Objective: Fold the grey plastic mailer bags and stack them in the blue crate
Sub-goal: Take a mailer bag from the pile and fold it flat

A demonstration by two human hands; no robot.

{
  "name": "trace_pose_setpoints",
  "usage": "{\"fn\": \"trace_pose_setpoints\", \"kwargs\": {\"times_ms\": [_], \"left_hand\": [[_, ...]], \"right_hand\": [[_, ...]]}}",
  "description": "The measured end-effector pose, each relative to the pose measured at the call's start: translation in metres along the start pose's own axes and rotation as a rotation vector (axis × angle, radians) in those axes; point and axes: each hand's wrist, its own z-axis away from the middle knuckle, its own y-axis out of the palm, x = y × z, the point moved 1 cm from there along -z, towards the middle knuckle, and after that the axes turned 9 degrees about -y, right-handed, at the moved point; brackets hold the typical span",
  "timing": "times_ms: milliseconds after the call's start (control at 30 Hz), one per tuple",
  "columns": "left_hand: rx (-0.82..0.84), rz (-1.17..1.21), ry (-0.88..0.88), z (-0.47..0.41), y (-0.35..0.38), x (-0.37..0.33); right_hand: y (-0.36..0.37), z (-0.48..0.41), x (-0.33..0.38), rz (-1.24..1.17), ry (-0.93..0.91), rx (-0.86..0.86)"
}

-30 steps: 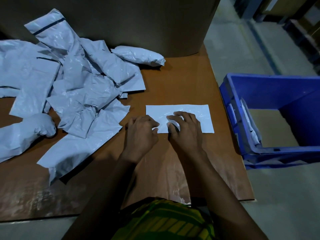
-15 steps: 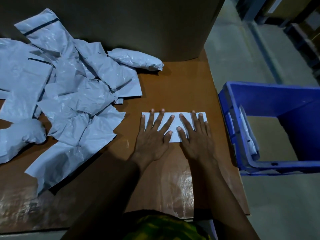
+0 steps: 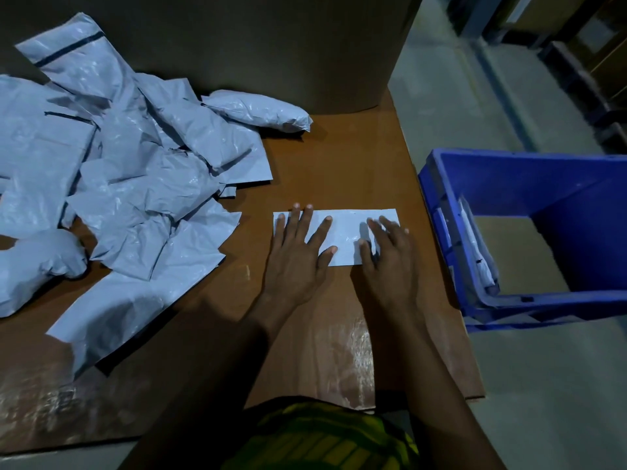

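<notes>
A folded grey mailer bag (image 3: 346,232) lies flat as a narrow strip on the brown table (image 3: 339,164). My left hand (image 3: 298,252) presses on its left half with spread, straight fingers. My right hand (image 3: 390,259) lies on its right end, fingers fairly straight, thumb on the plastic. A heap of loose, crumpled grey mailer bags (image 3: 135,184) covers the table's left side. The blue crate (image 3: 509,184) stands on the floor to the right of the table, with folded bags (image 3: 475,252) leaning against its left inner wall.
A large cardboard box (image 3: 271,45) stands at the back of the table. The table's right edge (image 3: 437,266) runs close to the crate. Grey floor lies to the right and shelving stands at the far right.
Both hands went from curled at the strip's near edge to flat on it. Since half a second ago they have slid apart, the right one toward the bag's right end.
</notes>
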Motion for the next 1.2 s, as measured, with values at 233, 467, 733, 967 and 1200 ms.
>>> {"fn": "trace_pose_setpoints", "kwargs": {"times_ms": [233,467,733,967,1200], "left_hand": [[-0.084,0.187,-0.082,0.024,-0.006,-0.011],[-0.095,0.217,-0.081,0.026,-0.015,0.003],[-0.065,0.253,-0.117,0.033,-0.021,0.020],[0.023,0.265,-0.033,0.037,-0.029,0.024],[0.051,0.249,-0.014,0.033,-0.032,0.021]], "right_hand": [[0.007,0.028,0.004,0.046,-0.025,-0.073],[0.015,0.023,0.027,0.030,-0.103,-0.047],[-0.008,0.031,0.013,-0.152,-0.102,0.087],[-0.022,0.046,-0.017,-0.093,-0.074,-0.084],[0.003,0.024,-0.029,0.149,-0.191,-0.008]]}}
